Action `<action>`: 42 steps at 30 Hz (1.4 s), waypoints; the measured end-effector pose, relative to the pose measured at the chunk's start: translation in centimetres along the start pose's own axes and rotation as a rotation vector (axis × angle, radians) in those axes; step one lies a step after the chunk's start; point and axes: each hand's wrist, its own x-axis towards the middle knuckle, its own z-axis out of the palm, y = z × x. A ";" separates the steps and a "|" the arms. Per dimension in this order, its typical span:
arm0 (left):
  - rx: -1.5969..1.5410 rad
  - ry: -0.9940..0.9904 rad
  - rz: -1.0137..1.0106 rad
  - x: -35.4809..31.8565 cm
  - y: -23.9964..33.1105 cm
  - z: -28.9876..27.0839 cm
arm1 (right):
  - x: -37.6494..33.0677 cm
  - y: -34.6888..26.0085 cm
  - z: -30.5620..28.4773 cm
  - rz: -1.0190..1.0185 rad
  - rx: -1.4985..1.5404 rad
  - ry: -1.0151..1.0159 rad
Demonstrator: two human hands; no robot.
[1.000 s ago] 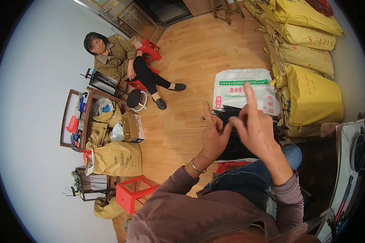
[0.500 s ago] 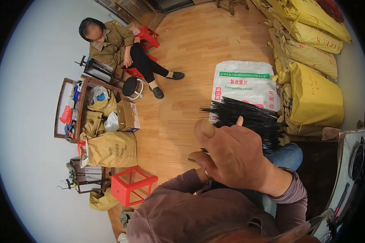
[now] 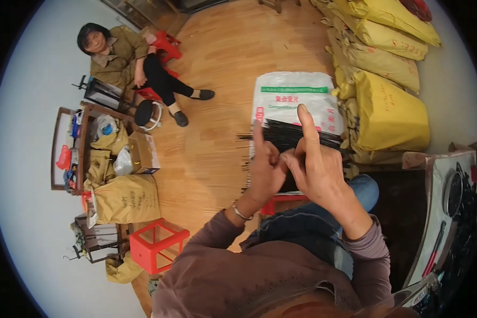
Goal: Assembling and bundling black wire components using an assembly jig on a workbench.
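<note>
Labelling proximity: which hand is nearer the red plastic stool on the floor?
Left. The left hand is raised above and right of the red stool; the right hand is farther right.

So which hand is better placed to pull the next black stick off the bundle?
Probably the right hand: its index finger is raised over the black sticks and its other fingers lie at their near edge. The left hand sits beside it, fingers curled against the bundle's left part, seemingly steadying it.

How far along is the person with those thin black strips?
Done: a bundle of black strips lies gathered over the white sack. In hand: the left hand and right hand pinch something small above it, too fine to make out. Left: loose strips fan out at the bundle's left end.
</note>
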 end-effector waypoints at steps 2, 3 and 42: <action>-0.015 -0.050 -0.040 0.6 1.4 -0.2 | -0.7 1.4 0.5 0.083 -0.003 0.012; -0.010 -0.094 -0.079 0.9 1.9 -0.2 | -1.2 1.8 0.6 0.124 0.006 0.012; 0.207 -0.819 0.170 -13.9 -3.9 10.8 | -2.2 -6.4 -1.8 -0.022 0.201 -0.198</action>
